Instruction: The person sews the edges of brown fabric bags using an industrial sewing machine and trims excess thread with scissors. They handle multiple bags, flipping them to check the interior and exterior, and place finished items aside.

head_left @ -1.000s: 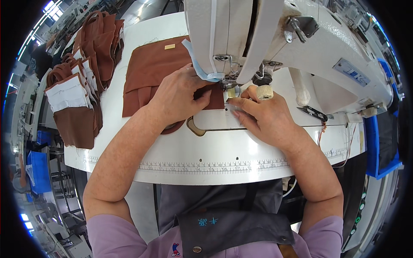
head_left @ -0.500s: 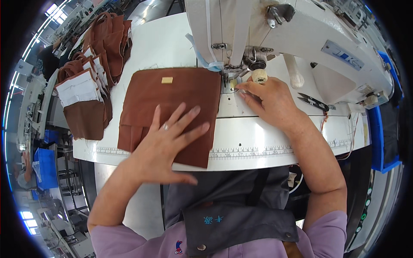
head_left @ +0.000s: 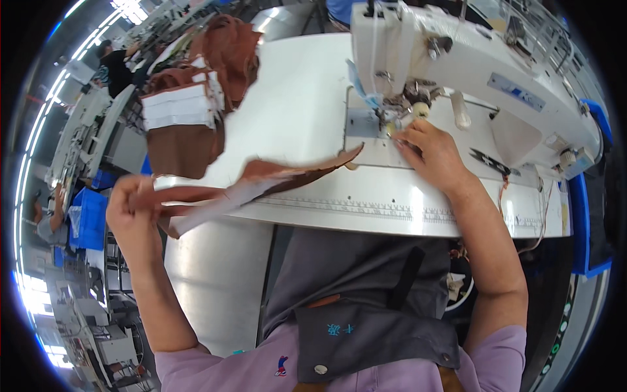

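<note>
My left hand [head_left: 132, 204] grips a brown fabric piece [head_left: 261, 171] by a strap at the table's front-left. The piece hangs edge-on, blurred, showing a pale underside, with its far tip stretching rightward. My right hand [head_left: 428, 151] is at the needle area of a white sewing machine [head_left: 457, 46], fingers curled beside a small pale yellow part [head_left: 390, 128]; what they hold is unclear. A light blue strip [head_left: 360, 88] hangs on the machine head. Black thread snips [head_left: 484, 160] lie right of my right hand.
A pile of brown bag pieces with white panels [head_left: 179, 150] lies on the back left of the white table [head_left: 294, 75]. Blue bins [head_left: 88, 219] stand at left, another blue bin [head_left: 584, 196] at right. Other people work at left, one in black [head_left: 114, 72], one in grey [head_left: 51, 227].
The brown piece has moved from beside the needle leftward and up off flat, now in my left hand, whose spread fingers have closed. My right hand stays by the needle. The view has shifted.
</note>
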Demonstrator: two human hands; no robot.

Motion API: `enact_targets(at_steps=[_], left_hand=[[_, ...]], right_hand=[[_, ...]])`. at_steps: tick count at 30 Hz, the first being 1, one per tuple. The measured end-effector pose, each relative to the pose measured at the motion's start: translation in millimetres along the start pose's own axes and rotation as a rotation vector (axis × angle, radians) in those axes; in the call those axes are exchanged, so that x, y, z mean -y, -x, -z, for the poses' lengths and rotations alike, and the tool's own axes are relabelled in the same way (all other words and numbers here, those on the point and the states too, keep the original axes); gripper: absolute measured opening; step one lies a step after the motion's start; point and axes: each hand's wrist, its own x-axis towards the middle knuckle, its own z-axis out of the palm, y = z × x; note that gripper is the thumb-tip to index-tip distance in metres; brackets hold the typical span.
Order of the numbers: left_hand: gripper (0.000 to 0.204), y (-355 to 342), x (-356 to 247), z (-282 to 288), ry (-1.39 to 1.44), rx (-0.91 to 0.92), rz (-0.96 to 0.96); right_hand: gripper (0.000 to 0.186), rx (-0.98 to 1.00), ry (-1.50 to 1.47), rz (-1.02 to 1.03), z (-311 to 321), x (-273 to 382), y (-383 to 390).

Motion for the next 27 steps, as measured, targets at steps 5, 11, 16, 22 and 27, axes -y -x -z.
enact_targets(at_steps=[5, 11, 16, 22, 27], left_hand=[[0.027, -38, -16, 15, 0.682, 0.012, 0.295], [0.023, -36, -14, 17, 0.618, 0.119, 0.408], [0.019, -28, -23, 4, 0.646, 0.207, 0.449], [0.017, -29, -15, -16, 0.625, 0.236, 0.522], [0.017, -34, 0, -40, 0.67, 0.291, 0.59]], right_hand=[[0.011, -0.013, -0.019, 0.013, -1, 3, 0], [0.015, 0.079, -0.22, -0.026, 4, 14, 2], [0.023, 0.135, -0.472, -0.09, 10, 20, 2], [0.032, 0.14, -0.741, -0.063, 19, 42, -6], [0.027, 0.066, -0.962, -0.186, 8, 66, -2]])
